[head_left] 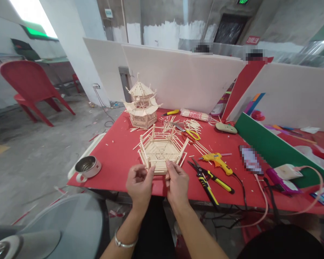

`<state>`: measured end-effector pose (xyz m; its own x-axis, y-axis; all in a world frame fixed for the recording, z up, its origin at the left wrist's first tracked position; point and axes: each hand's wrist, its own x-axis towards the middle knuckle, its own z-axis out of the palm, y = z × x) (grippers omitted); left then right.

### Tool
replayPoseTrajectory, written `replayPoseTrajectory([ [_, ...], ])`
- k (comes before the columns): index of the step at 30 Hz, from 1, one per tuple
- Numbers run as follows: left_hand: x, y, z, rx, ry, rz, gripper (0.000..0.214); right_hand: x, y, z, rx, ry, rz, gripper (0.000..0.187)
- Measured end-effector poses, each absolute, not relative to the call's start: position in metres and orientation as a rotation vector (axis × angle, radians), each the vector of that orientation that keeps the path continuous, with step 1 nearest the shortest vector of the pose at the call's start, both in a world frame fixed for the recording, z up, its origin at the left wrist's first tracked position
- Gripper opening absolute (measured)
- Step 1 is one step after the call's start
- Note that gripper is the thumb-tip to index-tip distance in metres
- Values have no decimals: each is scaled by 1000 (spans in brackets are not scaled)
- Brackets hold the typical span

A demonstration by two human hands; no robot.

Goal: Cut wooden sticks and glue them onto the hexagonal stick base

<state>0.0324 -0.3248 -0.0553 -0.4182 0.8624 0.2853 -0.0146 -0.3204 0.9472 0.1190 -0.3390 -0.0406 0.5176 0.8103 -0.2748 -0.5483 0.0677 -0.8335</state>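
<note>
A hexagonal frame of pale wooden sticks point(160, 149), with a web-patterned floor and low railings, sits on the red table in front of me. My left hand point(140, 184) is closed at its near left corner, the thumb against a short post and the other fingers curled. My right hand point(177, 182) pinches the near railing between thumb and forefinger. Behind it stands a tiered pagoda point(142, 104) of the same sticks. Loose sticks point(193, 125) lie scattered between them and to the right.
To the right lie black-and-yellow pliers point(212, 180), a yellow glue gun point(218, 162), scissors point(191, 135) and a blurred phone point(251, 159) on a cable. A mug point(88, 167) stands at the left edge. White panels point(178, 77) and a green board point(280, 151) border the red table point(110, 144).
</note>
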Motion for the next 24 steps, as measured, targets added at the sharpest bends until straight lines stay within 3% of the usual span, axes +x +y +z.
replayPoseTrajectory([
  [3, 14, -310, -50, 1391, 1176, 1811, 50, 118, -339, -39, -1096, -293, 1035, 35],
  [5, 6, -301, -43, 1510, 1056, 1706, 56, 118, -339, -38, -1101, -298, 1023, 36],
  [9, 1, -292, -34, 1468, 986, 1516, 45, 117, -340, -39, -1117, -301, 1008, 37],
  [14, 6, -290, -39, 1397, 998, 1569, 28, 116, -340, -38, -1167, -283, 971, 40],
  [24, 7, -287, -48, 1402, 937, 1628, 29, 113, -340, -36, -1204, -271, 926, 41],
])
